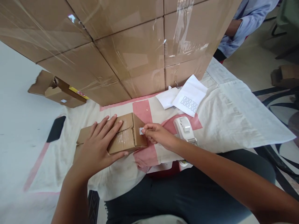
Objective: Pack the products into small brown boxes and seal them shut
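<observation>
A small brown cardboard box (125, 137) lies on the cloth-covered table, with clear tape over its flap. My left hand (100, 143) rests on its top, fingers spread. At the box's right end, my right hand (154, 132) pinches a small white sticker (141, 131) with dark print between thumb and fingertips. The sticker is against the end face; whether it is stuck down I cannot tell. Just right of that hand stands a white tape dispenser (184, 128). Behind it lie white sheets (190, 95), one bearing rows of small printed labels.
A wall of stacked cardboard boxes (130, 53) wrapped in clear film rises at the back. An opened carton (63, 93) and a dark phone (56, 128) are on the left. Another person's sleeve (251, 21) shows at the upper right, beyond the table's cloth edge.
</observation>
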### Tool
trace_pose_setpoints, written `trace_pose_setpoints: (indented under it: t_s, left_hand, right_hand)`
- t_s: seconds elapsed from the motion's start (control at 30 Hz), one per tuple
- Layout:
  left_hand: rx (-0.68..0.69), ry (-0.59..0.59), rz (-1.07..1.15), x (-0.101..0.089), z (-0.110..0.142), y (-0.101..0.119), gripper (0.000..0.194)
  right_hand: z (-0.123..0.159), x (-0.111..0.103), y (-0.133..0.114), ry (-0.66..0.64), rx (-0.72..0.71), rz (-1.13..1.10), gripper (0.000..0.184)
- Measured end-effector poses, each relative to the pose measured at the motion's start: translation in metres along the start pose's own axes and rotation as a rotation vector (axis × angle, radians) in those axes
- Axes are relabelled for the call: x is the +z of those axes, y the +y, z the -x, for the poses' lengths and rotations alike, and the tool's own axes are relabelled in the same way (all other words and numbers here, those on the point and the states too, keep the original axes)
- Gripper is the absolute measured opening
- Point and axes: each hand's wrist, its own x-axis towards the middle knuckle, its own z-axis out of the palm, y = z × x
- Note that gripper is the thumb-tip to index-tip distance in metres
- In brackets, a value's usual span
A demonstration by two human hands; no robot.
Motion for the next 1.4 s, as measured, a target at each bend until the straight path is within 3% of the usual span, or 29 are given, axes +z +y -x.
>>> trace_pose_setpoints:
  t_s: [0.47,0.97,1.2,1.3,1.37,1.4]
  left_hand:
    - [0.038,-0.016,-0.027,-0.001,0.0,-0.001,0.097]
    - [0.05,-0.005,-0.033,-0.002,-0.003,0.002,0.094]
    - [0.05,-0.008,-0.038,0.001,-0.004,0.0,0.096]
    - [0.059,-0.002,-0.05,0.001,-0.003,-0.001,0.096]
    - [0.07,0.0,-0.058,0.001,-0.001,-0.002,0.096]
    - [0.078,0.001,-0.062,0.001,-0.001,-0.002,0.097]
  right_hand:
    - [0.001,-0.002,-0.002,-0.084,0.068,-0.062,0.041]
    - [0.0,0.008,-0.007,0.028,0.121,-0.015,0.047]
    - [-0.004,0.003,0.015,0.055,0.232,0.123,0.064]
    - [-0.003,-0.005,0.02,0.107,0.173,0.234,0.057]
    - [0.0,-0.011,0.016,0.159,0.075,0.277,0.047]
    - [0.002,-0.013,0.012,0.151,0.0,0.316,0.052]
